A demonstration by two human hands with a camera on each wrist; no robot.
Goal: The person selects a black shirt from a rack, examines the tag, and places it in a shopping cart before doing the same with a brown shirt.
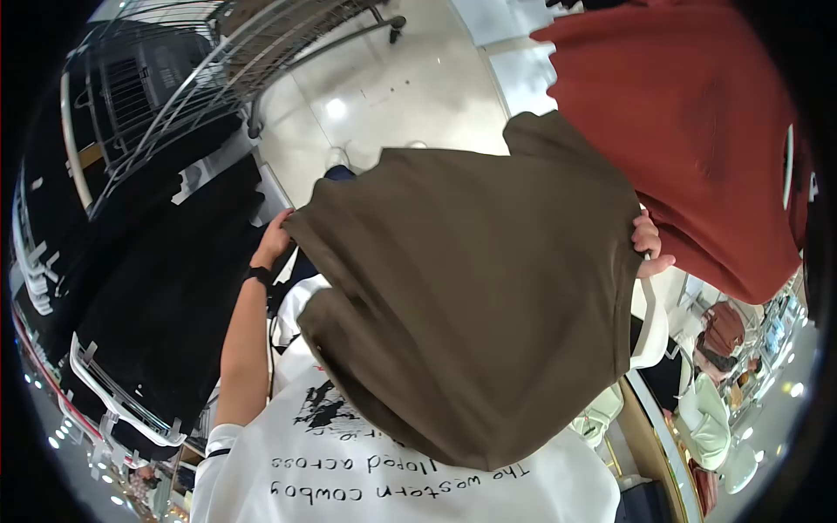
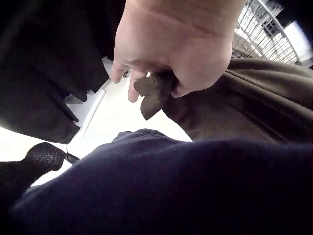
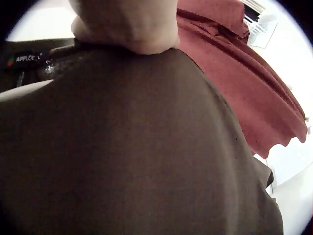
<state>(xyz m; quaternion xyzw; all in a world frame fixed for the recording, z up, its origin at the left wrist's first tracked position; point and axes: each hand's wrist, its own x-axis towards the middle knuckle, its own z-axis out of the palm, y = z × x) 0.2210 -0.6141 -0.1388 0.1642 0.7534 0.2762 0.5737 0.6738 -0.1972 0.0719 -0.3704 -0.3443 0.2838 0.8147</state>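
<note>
At the far left hang black clothes (image 1: 166, 305) on white hangers, with a wire cart (image 1: 253, 35) beyond them on the pale floor (image 1: 384, 96). Next comes the left hand (image 1: 275, 237), a black band (image 1: 258, 275) round its wrist; its thumb and finger pinch a gathered edge of the brown top (image 1: 488, 261), while two other fingers hang free below. The top is spread in the air between both hands, in front of the person's white shirt (image 1: 235, 488), which bears black lettering. At the top's right edge the right hand (image 1: 649, 246) grips it with curled fingers, just beside a white hanger (image 1: 649, 336) jutting out there; a black label (image 3: 27, 59) shows near the neckline. Farthest right are a red garment (image 1: 671, 113) and, below it, a pale green bag (image 1: 706, 418).
</note>
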